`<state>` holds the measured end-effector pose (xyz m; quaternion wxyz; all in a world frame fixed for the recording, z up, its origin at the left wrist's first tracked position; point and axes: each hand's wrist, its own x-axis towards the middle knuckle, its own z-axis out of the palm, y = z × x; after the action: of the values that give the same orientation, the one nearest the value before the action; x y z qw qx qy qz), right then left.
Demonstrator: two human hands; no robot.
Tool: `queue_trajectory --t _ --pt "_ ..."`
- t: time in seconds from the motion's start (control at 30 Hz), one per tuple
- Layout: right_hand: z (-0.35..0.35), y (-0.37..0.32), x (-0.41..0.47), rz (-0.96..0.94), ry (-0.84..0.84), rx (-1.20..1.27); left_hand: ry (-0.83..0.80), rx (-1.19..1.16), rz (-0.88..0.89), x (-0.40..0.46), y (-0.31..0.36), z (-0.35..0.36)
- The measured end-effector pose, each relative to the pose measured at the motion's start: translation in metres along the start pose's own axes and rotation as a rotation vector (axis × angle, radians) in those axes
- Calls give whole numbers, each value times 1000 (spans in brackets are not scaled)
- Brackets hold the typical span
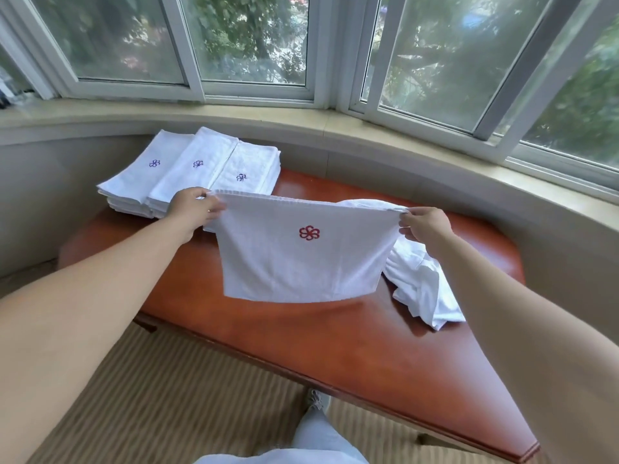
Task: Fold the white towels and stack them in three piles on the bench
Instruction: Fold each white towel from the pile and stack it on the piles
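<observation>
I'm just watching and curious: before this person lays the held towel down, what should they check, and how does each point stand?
1. Left hand pinches a top corner of the white towel with the red flower emblem: ok.
2. Right hand pinches the other corner: ok.
3. Towel hangs flat: ok.
4. Three folded white piles look tidy: ok.
5. Bare spot on the red-brown bench: ok.
6. Crumpled unfolded white towels left: not ok.

Two bare forearms with no sleeves, left hand point(196, 209) and right hand point(423, 226) without rings, pale light-blue trousers point(315, 437) at 6 o'clock, light-coloured shoe point(316, 398)
</observation>
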<state>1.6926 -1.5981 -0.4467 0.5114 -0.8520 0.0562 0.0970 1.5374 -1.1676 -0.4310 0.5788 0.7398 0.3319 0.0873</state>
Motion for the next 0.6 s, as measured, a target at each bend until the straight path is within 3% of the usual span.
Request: queue_trajectory --t 0.13,0.33,0.47,0.6 --pt "11 -1 14 -47 97 92 13 -119 -29 14 4 9" --pt "9 7 13 -132 125 19 -19 -106 13 15 -7 6" --pt "18 46 -15 -144 108 -197 -118 71 -54 -9 -57 6" --pt "33 129 -60 1 -62 -380 -239 315 -181 -46 -142 7"
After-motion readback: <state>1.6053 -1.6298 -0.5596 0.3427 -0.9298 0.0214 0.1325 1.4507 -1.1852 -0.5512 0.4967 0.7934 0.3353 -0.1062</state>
